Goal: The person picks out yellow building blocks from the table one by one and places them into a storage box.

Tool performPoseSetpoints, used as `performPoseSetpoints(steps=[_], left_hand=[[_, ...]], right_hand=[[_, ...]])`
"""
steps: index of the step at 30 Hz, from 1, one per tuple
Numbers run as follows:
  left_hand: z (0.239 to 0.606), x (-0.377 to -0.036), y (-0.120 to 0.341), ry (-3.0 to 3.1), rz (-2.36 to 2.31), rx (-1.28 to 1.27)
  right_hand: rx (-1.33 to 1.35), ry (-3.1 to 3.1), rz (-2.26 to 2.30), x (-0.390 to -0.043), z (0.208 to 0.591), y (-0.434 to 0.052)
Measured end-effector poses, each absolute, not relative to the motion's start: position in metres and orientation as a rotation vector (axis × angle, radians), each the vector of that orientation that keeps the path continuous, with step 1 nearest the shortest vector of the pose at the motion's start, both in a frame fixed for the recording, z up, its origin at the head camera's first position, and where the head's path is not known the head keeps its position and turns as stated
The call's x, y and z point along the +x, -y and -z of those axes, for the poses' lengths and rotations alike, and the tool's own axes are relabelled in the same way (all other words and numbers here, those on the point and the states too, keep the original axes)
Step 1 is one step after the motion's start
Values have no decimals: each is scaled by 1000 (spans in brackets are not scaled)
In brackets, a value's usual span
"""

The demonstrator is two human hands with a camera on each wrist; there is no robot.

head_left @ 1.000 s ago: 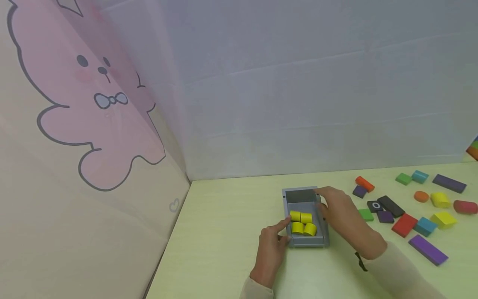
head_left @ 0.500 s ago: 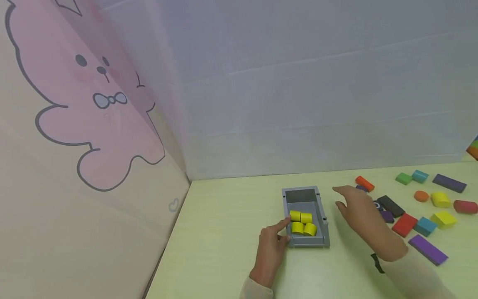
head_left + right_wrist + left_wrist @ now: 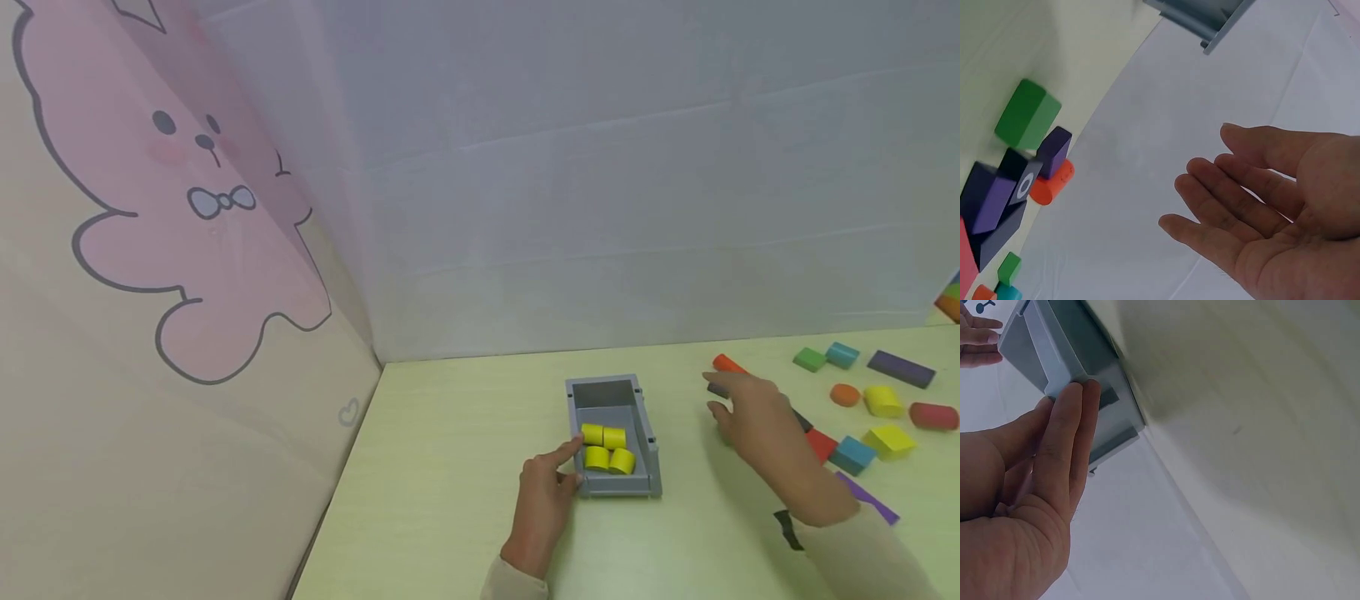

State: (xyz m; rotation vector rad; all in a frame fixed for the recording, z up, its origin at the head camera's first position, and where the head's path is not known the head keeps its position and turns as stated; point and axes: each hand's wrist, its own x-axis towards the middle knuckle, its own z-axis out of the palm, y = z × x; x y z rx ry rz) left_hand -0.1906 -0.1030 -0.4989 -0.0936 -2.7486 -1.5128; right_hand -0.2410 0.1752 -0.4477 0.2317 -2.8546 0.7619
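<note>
The left hand point(image 3: 543, 500) is resting on the pale green worktop point(image 3: 450, 467), its straight fingers point(image 3: 1075, 434) pressed together against the near left corner of the grey tray point(image 3: 651, 454). Four yellow cylinders point(image 3: 609, 447) are lying in the tray's near half. To the right, the right hand point(image 3: 753, 417) is hovering above the worktop, holding nothing, fingers point(image 3: 1222, 212) relaxed and slightly spread. Just beyond its fingertips an orange cylinder point(image 3: 726, 363) is lying among scattered blocks: a green block point(image 3: 809, 359), a purple bar point(image 3: 901, 368) and yellow pieces point(image 3: 885, 402).
</note>
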Motion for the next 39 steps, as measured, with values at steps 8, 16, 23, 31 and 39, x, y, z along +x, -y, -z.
performPoseSetpoints(steps=[8,16,23,31,39], left_hand=[[500,-191,103,2742,1531,-104],[500,-191,104,2745,1525,-95],[498,-191,104,2740,1530,-124],[497,-192,103,2747,1517,-116],[497,-193,103,2740,1530,-113]], right_hand=[[160,2886,-803,-241,450,-204],[118,2829,-804,-233,463,-230],[99,2828,-765,-233,467,-246],[-6,2830,-717,-232,470,-260],[-82,2870,-619,-231,477,-283]])
